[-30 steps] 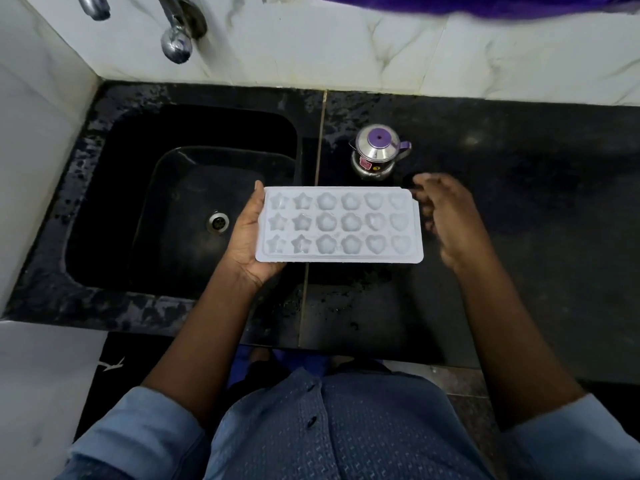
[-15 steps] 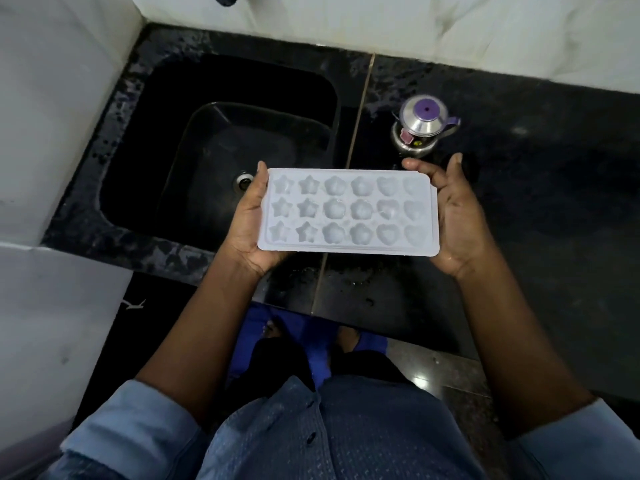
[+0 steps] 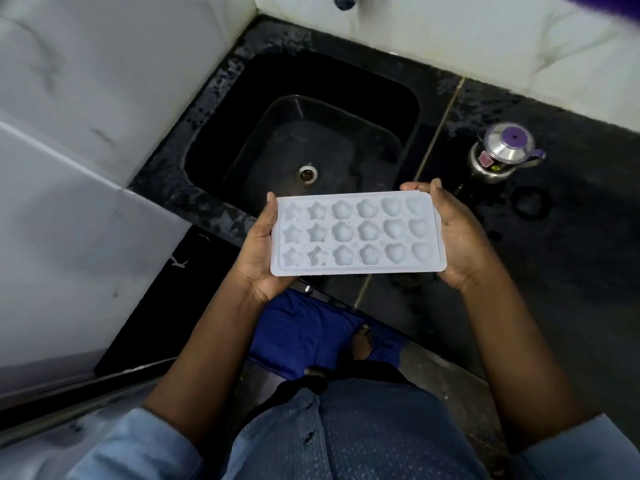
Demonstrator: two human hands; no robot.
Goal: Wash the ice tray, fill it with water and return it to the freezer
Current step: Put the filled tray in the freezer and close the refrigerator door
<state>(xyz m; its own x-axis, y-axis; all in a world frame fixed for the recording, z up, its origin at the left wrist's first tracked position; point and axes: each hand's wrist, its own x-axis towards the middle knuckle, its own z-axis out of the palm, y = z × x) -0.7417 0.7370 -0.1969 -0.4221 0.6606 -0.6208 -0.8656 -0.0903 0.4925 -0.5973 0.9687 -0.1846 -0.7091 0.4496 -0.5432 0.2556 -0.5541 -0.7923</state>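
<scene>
Head view looks straight down on a pale ice tray [image 3: 356,233] held level between both hands, just on the near side of the black sink [image 3: 304,140] and over its front rim. Left hand [image 3: 258,252] cups the tray's short end with the thumb on the upper edge and the palm beneath; right hand [image 3: 453,240] clasps the opposite short end, thumb over the far corner. Both are closed on the tray, cavities facing up. Star, flower and heart moulds show a faint sheen, yet whether they hold water or are merely wet I cannot tell.

By my reading, washing or filling is either done or about to start; the tray sits nearer the person than the sink's drain [image 3: 307,173], and no water runs. If the moulds are full, the next move calls for a steady, flat carry away from the sink; if not, the tray must go under the tap.

Only the tap's tip [image 3: 344,0] shows, cut off beyond the sink's far edge. No freezer is in view. Right of the sink, a small steel pot [image 3: 505,150] stands on the dark table [image 3: 571,254].
</scene>
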